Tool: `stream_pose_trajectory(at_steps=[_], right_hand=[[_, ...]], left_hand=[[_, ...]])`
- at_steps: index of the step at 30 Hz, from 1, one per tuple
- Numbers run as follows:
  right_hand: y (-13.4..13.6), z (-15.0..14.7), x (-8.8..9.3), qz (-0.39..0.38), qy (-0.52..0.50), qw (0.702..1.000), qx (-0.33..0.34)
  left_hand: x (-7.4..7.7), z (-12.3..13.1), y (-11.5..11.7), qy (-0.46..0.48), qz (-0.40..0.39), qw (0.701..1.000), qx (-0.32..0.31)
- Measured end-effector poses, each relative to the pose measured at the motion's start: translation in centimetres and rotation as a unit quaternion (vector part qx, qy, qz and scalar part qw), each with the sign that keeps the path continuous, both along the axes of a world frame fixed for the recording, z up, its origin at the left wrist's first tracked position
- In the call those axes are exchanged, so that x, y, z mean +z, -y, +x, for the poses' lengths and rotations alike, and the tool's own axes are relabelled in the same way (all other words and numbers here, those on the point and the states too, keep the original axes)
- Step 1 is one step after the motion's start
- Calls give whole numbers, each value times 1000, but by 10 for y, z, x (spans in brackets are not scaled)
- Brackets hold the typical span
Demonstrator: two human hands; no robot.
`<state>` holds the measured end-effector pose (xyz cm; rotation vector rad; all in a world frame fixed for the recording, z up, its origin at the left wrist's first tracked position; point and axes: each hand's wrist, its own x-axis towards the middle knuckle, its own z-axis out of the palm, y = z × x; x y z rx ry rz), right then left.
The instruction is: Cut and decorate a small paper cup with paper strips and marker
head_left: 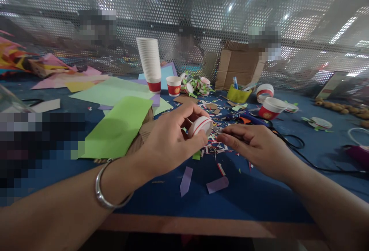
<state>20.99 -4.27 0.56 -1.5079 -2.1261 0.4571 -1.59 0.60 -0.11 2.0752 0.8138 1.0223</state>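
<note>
My left hand is closed around a small white paper cup piece with red stripes, held above the blue table. A silver bangle sits on that wrist. My right hand is closed in a pinch just right of the cup piece, its fingertips almost touching it; a thin metal tool seems to lie under the fingers, but I cannot make it out. Below both hands lies a heap of small paper scraps.
A green paper sheet lies to the left. A tall stack of white cups and a red-and-white cup stand behind. Another cup, a black cable, a cardboard box and purple paper strips lie around.
</note>
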Motion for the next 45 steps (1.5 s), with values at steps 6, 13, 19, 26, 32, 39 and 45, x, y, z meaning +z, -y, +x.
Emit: stream_pose_trajectory(at_steps=[6, 13, 19, 26, 32, 39, 45], right_hand=[[0, 0, 0, -7, -6, 1000, 5], [2, 1, 2, -18, -21, 1000, 9], [3, 4, 6, -39, -35, 998, 28], [3, 5, 6, -74, -42, 995, 49], [4, 3, 11, -82, -52, 994, 56], [5, 4, 8, -42, -30, 998, 37], [5, 1, 1, 32, 4, 999, 17]], left_hand=[[3, 0, 3, -24, 44, 999, 7], [9, 1, 11, -55, 128, 990, 35], [9, 0, 12, -26, 84, 996, 10], [5, 2, -6, 84, -198, 974, -70], [8, 1, -10, 132, -355, 919, -114], [10, 3, -12, 154, -441, 874, -131], [8, 7, -4, 179, -426, 885, -56]])
